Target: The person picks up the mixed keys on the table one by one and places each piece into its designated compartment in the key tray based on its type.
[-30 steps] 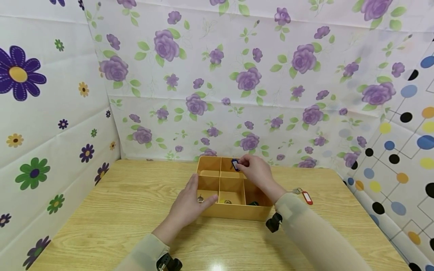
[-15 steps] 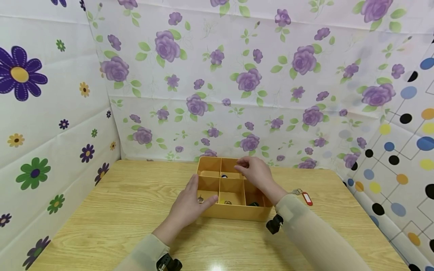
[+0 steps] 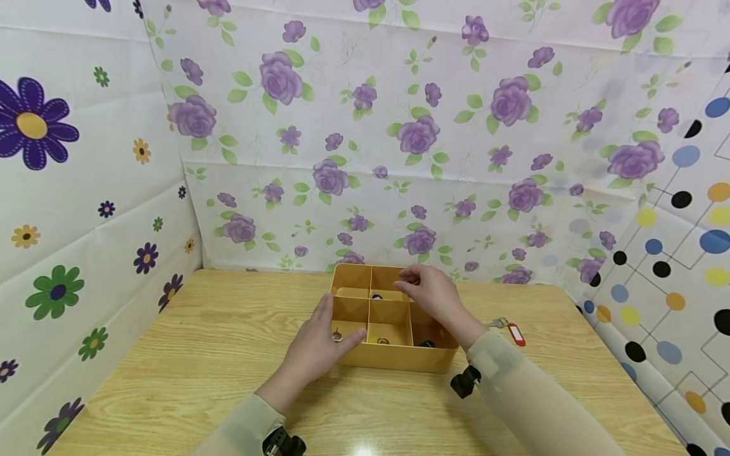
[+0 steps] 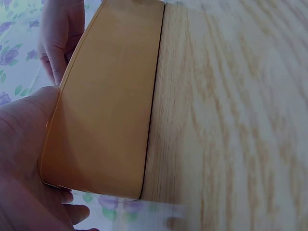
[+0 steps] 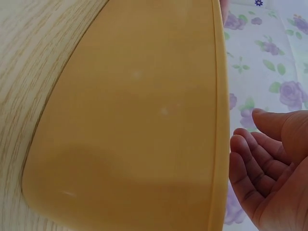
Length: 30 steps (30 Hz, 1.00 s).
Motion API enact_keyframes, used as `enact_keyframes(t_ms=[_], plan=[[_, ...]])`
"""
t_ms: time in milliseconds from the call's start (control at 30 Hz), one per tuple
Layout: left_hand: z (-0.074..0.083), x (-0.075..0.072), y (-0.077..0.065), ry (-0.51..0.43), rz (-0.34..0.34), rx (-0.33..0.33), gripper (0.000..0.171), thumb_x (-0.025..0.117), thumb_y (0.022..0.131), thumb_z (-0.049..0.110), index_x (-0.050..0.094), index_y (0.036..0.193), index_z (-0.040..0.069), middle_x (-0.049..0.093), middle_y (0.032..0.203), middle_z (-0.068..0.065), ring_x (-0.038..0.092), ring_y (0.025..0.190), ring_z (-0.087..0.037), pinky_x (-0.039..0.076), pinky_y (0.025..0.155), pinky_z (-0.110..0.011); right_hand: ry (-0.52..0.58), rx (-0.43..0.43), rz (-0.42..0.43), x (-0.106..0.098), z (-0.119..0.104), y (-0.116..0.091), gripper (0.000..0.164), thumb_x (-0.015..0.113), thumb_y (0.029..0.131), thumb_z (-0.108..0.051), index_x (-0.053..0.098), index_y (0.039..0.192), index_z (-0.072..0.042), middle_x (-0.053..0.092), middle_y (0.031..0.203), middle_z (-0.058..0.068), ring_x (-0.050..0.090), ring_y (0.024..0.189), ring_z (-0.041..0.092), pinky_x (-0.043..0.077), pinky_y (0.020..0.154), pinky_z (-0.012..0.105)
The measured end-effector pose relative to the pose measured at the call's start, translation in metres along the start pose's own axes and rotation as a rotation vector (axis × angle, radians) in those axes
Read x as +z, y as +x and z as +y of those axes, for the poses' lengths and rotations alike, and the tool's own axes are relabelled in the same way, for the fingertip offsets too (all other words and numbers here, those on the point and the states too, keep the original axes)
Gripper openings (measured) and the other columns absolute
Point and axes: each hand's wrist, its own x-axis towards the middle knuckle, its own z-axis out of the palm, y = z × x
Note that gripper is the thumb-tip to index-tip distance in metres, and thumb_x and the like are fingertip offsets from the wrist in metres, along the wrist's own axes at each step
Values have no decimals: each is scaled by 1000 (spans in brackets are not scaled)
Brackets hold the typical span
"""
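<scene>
An orange box point(image 3: 393, 358) with several compartments stands on the table. My left hand point(image 3: 319, 342) rests along its left side, fingers straight, thumb over the front left compartment. My right hand point(image 3: 429, 292), holding nothing, is over the back of the box with fingers loosely bent. Just left of it, a small part of the blue key tag point(image 3: 377, 296) shows in a back compartment; the rest is hidden by a divider. A metal ring piece point(image 3: 338, 335) lies front left, a ring with a yellow bit point(image 3: 383, 341) front middle, and a dark green item point(image 3: 426, 343) front right.
A red key tag point(image 3: 516, 334) with metal keys point(image 3: 499, 322) lies on the wooden table point(image 3: 228, 354) to the right of the box. A floral cloth point(image 3: 353, 126) hangs behind the table, and patterned cloths flank both sides.
My right hand has let go of the blue key tag, which dropped into a back compartment. The right fingers are now empty. My left hand has stayed in place.
</scene>
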Motion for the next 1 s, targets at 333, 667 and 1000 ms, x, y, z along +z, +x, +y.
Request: enact_keyframes(t_ms=[333, 667, 1000], plan=[[-1, 2, 1, -6, -3, -8, 118, 69, 101, 70, 8, 176, 2, 11, 183, -17, 34, 158, -54, 35, 123, -71, -14, 1, 8, -5, -3, -9, 33, 79, 106, -33, 79, 131, -12, 79, 113, 1, 73, 102, 23, 62, 89, 45], [0, 2, 1, -3, -7, -8, 116, 68, 103, 68, 8, 176, 2, 11, 183, -18, 33, 158, -55, 34, 123, -72, 34, 0, 12, -12, 4, -20, 33, 79, 106, -35, 79, 132, -15, 79, 113, -2, 72, 103, 22, 61, 90, 48], [1, 0, 1, -4, -8, 1, 116, 68, 103, 67, 8, 176, 0, 10, 183, -18, 31, 159, -54, 32, 125, -70, 9, -13, 25, -22, 16, -34, 36, 78, 106, -36, 77, 135, -13, 78, 116, -1, 71, 102, 22, 61, 88, 47]])
